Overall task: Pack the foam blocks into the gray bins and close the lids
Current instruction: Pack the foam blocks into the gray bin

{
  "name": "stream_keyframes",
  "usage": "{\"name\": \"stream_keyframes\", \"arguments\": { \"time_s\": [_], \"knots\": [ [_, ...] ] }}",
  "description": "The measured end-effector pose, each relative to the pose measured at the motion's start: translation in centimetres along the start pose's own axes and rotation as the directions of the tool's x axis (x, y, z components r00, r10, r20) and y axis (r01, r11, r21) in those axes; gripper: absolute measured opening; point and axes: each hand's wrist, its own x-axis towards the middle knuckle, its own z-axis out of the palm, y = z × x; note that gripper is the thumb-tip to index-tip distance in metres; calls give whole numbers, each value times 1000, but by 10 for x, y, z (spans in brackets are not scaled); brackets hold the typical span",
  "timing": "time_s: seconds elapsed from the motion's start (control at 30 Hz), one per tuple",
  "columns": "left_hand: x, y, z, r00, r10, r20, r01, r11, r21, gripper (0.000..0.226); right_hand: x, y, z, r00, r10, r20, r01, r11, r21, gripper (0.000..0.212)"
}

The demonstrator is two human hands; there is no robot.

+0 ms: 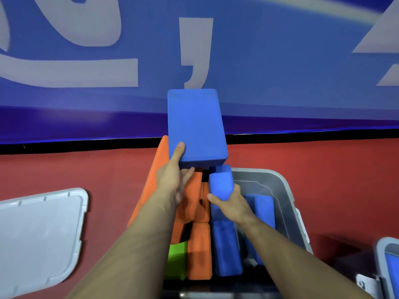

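Note:
A gray bin (278,186) on the red floor holds several orange, blue and one green foam block (178,260). My left hand (174,175) grips a large blue foam block (195,126) by its near edge, thumb on top, held up above the bin's far end. My right hand (231,206) grips a second blue block (221,180) that stands on end inside the bin. An orange block (159,167) leans against the bin's left side. More orange blocks (198,251) and blue blocks (226,249) lie packed side by side below my forearms.
A gray lid (41,234) lies flat on the red floor at the left. Another gray bin (386,262) with a blue block inside shows at the right edge. A blue wall banner with pale lettering (86,72) rises behind the floor.

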Motion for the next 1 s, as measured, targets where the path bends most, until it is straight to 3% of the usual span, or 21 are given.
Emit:
{"name": "stream_keyframes", "arguments": {
  "time_s": [0.1, 0.2, 0.4, 0.57, 0.7, 0.87, 1.0],
  "knots": [
    [0, -1, 1, 1000, 2, -7, -2, 1000, 10, 37, 10, -1, 0, 999, 40, 19, -40, 999, 2, 73],
    [-1, 1, -1, 1000, 11, 8, -11, 1000, 28, 38, 18, 4, -1, 997, 74, 30, -75, 996, 45, 68],
    [-1, -2, -2, 1000, 13, 1, -13, 1000, 27, 41, 32, 28, 14, 995, 104, 5, -104, 982, 157, 92],
    [3, -1, -4, 999, 26, -24, -25, 999, 43, 43, 43, 39, 20, 995, 99, -16, -92, 960, 265, 59],
    [2, 0, 1, 996, 37, -78, -33, 998, 53, 38, 48, 45, 27, 990, 139, -23, -128, 953, 274, 46],
    [0, 1, 1, 991, 77, -112, -65, 992, 105, 39, 47, 48, 41, 984, 166, -66, -147, 963, 227, 43],
    [1, 2, -5, 990, 95, -105, -77, 984, 161, 34, 50, 53, 54, 977, 192, -91, -169, 962, 216, 56]
  ]
}}
